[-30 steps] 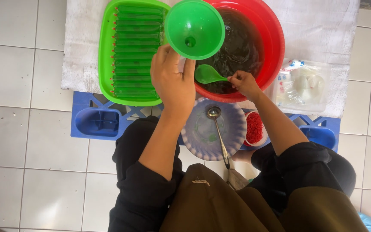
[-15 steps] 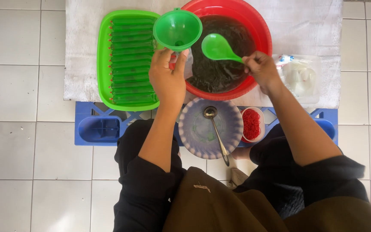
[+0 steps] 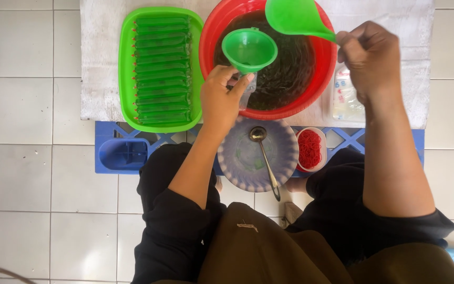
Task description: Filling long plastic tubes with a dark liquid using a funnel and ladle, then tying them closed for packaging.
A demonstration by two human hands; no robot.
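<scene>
Left hand [image 3: 220, 100] grips a green funnel [image 3: 249, 50] in a bag mouth; right hand [image 3: 370, 58] holds a green ladle [image 3: 295, 18] just above, to pour.

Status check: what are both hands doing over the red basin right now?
Left hand grips green funnel and a small clear bag. Right hand holds green ladle raised above red basin. Nothing between ladle and funnel.
</scene>
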